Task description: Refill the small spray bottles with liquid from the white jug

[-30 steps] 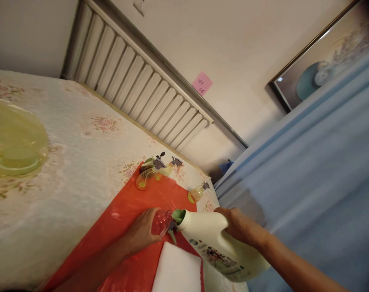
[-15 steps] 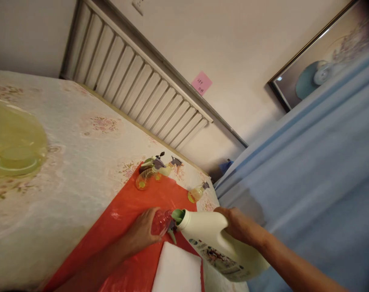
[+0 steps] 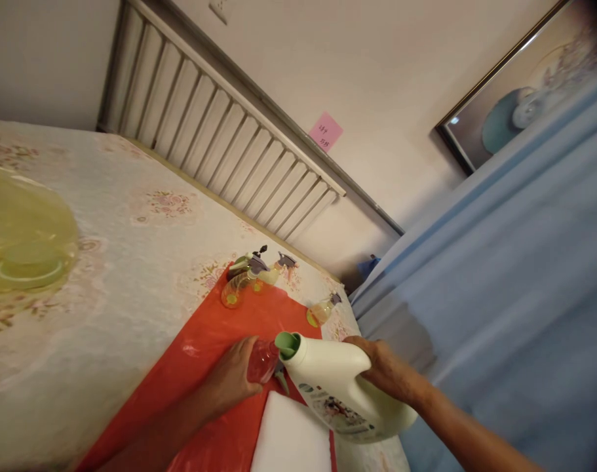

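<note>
The small clear spray bottle [image 3: 263, 360] lies tilted on the red plastic sheet [image 3: 204, 341], near the sheet's front half, with the left hand [image 3: 232, 379] curled round its body and closed on it; its neck points toward the green spout [image 3: 287, 342] of the large white detergent jug [image 3: 340, 393], and the two openings stand just beside each other, whether touching cannot be told. The right hand [image 3: 384, 370] is closed round the jug's handle end and carries the jug tipped spout-forward above a white pad [image 3: 291, 440] that lies on the sheet's near edge. No stream of liquid is discernible between spout and neck. Judgement: the pour is best done with the small bottle held firm and its mouth turned up under the spout, the jug tipped by small degrees, since the jug's opening looks far wider than the bottle's neck and an overrun onto the sheet is the likely fault. A grey trigger part [image 3: 281, 380] shows below the spout, beside the left hand's fingers. Farther back on the sheet lie other spray bottles [image 3: 244, 278] with yellowish contents, and one more [image 3: 320, 311] at the right edge. The sheet rests on a flower-patterned surface [image 3: 121, 262]; a yellow translucent basin [image 3: 25, 249] sits at far left.
</note>
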Available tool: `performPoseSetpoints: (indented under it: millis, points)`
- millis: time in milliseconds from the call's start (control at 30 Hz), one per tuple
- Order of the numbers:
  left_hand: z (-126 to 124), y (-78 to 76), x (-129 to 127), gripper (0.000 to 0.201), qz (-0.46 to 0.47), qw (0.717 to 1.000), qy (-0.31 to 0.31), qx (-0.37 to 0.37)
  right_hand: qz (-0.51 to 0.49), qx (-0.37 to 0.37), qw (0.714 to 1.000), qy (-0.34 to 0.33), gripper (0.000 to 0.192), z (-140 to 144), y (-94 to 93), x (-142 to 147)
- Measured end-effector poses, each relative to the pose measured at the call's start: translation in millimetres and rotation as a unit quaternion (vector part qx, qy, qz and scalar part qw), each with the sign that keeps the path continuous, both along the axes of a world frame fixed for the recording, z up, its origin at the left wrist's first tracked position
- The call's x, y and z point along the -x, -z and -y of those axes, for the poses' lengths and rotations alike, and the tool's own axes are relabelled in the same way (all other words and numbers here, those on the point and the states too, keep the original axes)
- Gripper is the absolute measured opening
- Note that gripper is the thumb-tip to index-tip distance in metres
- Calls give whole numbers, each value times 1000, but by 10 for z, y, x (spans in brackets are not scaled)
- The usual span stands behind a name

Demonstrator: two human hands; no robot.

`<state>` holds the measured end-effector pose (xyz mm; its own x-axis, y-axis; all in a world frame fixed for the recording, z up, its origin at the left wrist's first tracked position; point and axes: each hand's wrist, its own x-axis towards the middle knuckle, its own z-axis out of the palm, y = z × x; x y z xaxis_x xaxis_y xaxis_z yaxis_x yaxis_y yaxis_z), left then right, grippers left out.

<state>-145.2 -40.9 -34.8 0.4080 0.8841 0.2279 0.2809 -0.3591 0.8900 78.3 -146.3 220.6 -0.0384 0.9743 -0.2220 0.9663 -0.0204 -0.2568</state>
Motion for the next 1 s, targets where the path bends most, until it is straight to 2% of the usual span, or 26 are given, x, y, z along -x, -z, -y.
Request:
performPoseSetpoints:
  millis: [100,233,433,567,667,800,1000]
  points:
    - [22,-28,1,62,1,1000,1,-21,-29,-23,999,-3,13,-27,-12,-8]
    - [65,11,-33,66,-7,999,-19,-26,-58,-56,997,15,19,-102,-7,-63]
    - [127,101,-67,67,-22,998,-29,-54,-70,-132,984,97,13,-337,37,-141]
    - [173,118,-65,63,1,995,-38,-91,-125,-199,960,151,15,-538,109,-81]
    - [238,81,-32,57,25,995,-28,-98,-148,-239,946,163,19,-673,208,-21]
    - [336,22,24,63,34,996,21,-77,-192,-268,929,168,31,-843,397,77]
    - [432,-72,74,79,13,994,102,-33,-267,-246,919,151,47,-1121,766,413]
